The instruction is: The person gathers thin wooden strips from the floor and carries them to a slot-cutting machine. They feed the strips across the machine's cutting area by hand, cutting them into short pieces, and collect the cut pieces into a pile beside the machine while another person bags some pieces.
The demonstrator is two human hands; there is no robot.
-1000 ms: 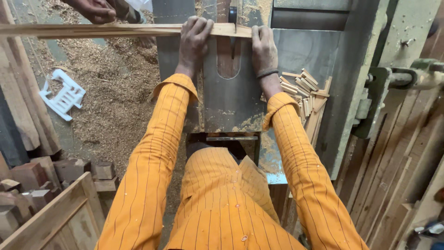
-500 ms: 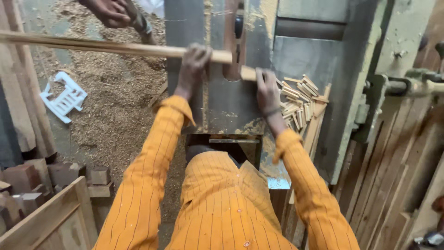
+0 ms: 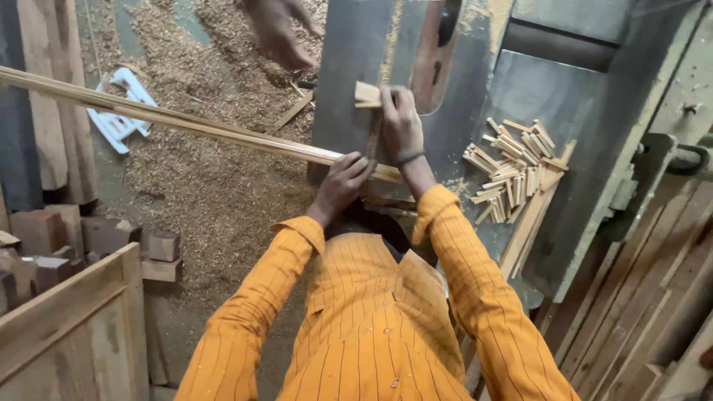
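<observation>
Long pale wood strips (image 3: pixel 186 122), bundled, run from upper left down to the grey counter (image 3: pixel 535 96). Left hand (image 3: pixel 343 182) clasps their near end. Right hand (image 3: pixel 399 122) presses closed on short offcut (image 3: pixel 367 94) beside saw slot (image 3: pixel 434 56). Pile of cut pieces (image 3: pixel 512 167) lies right.

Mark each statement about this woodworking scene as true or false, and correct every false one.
1. The left hand rests on a bundle of long thin wooden strips. True.
2. The right hand holds a hammer. False: it presses short pale wooden offcuts on the grey metal saw table.
3. A pile of short wooden sticks lies on the table to the right of the hands. True.
4. The floor on the left is covered with water. False: sawdust covers it.
5. Another person's hand shows at the top. True.
</observation>
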